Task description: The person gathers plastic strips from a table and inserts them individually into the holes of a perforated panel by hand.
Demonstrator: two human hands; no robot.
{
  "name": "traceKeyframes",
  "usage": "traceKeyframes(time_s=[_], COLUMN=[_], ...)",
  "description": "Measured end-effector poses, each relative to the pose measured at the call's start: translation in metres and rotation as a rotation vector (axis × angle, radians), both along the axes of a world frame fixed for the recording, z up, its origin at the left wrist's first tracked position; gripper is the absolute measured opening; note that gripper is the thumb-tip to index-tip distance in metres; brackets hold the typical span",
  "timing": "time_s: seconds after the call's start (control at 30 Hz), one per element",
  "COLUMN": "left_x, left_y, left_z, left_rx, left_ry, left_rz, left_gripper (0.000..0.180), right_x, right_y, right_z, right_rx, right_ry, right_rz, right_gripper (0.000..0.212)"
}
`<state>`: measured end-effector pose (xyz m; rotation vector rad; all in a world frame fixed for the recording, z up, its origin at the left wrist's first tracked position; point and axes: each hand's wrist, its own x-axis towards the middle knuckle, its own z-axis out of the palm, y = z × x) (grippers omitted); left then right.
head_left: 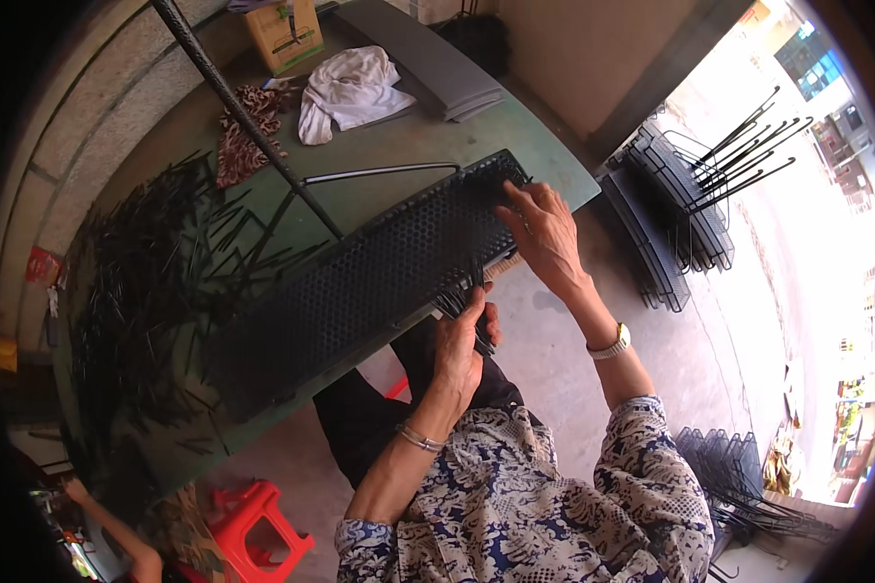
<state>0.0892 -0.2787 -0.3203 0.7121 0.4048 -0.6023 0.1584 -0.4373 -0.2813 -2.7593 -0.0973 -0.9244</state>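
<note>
A long black perforated metal panel point(360, 267) lies slantwise along the near edge of the green table. My left hand point(462, 340) is closed around a bunch of thin black strips point(478, 277), just under the panel's near edge. At the panel's right end is my right hand point(546, 228), its fingers bent over the corner; whatever they pinch is too small to make out. A thin black rod point(379, 175) stands out from the panel's far side. More thin black strips point(136, 291) form a big loose heap on the table's left part.
On the green table point(544, 155) lie a white cloth point(350, 92), a patterned brown cloth point(248, 131), grey sheets point(428, 58) and a cardboard box point(284, 37). Black wire racks point(666, 214) are stacked at right. A red stool point(258, 534) stands lower left, near another person's arm point(117, 525).
</note>
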Motion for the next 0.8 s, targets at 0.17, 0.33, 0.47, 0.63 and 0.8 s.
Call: traceKeyframes(time_s=[0.17, 0.33, 0.47, 0.63, 0.8], left_x=[-0.004, -0.009, -0.009, -0.008, -0.004], left_y=[-0.001, -0.006, -0.008, -0.011, -0.01], left_z=[0.005, 0.013, 0.009, 0.009, 0.014], left_rx=[0.069, 0.131, 0.228, 0.28, 0.306], left_ry=[-0.093, -0.099, -0.101, -0.116, -0.149], left_rz=[-0.035, -0.064, -0.044, -0.045, -0.099], left_gripper=[0.027, 0.027, 0.026, 0.027, 0.027], right_x=[-0.031, -0.04, -0.04, -0.042, -0.042], right_y=[0.0, -0.005, -0.005, -0.004, -0.004], right_z=[-0.002, 0.004, 0.006, 0.013, 0.014], right_rx=[0.894, 0.942, 0.937, 1.039, 1.006], right_ry=[0.814, 0.848, 0.866, 0.882, 0.852], right_rz=[0.439, 0.383, 0.365, 0.351, 0.34], right_gripper=[0.027, 0.024, 0.023, 0.024, 0.023])
